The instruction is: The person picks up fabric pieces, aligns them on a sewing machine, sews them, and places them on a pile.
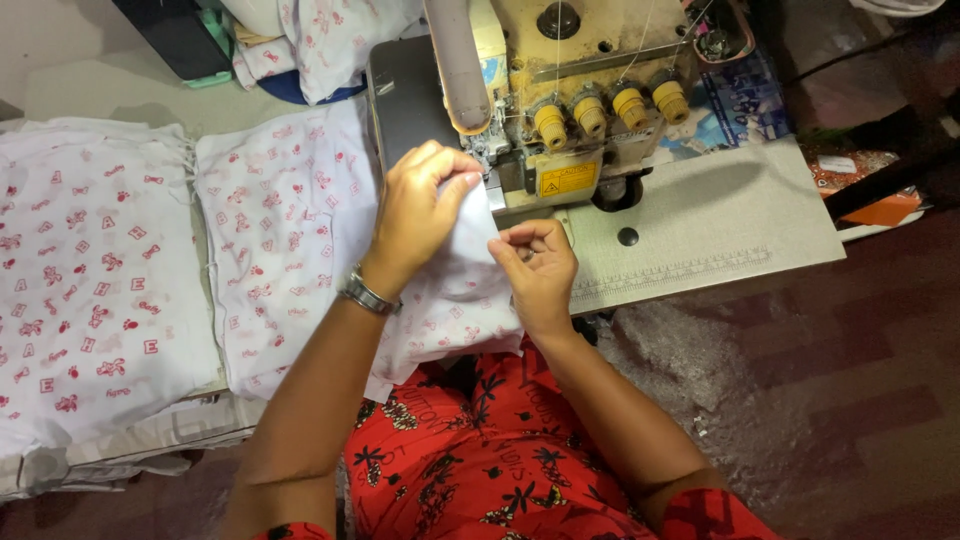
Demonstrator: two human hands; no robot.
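1. The sewing machine (590, 110) stands on the table (720, 220).
2. A white printed fabric piece (450, 300) lies at the machine's front.
3. The left hand (420, 210) pinches its upper edge.
4. The right hand (540, 270) pinches its right edge.

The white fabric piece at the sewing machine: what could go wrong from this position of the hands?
1. The left hand pinches the white fabric piece right beside the needle area of the sewing machine, so fingers could likely be caught.
2. The right hand grips only one edge; the layers may slip out of line.
3. The loose end hangs off the table and might drag.
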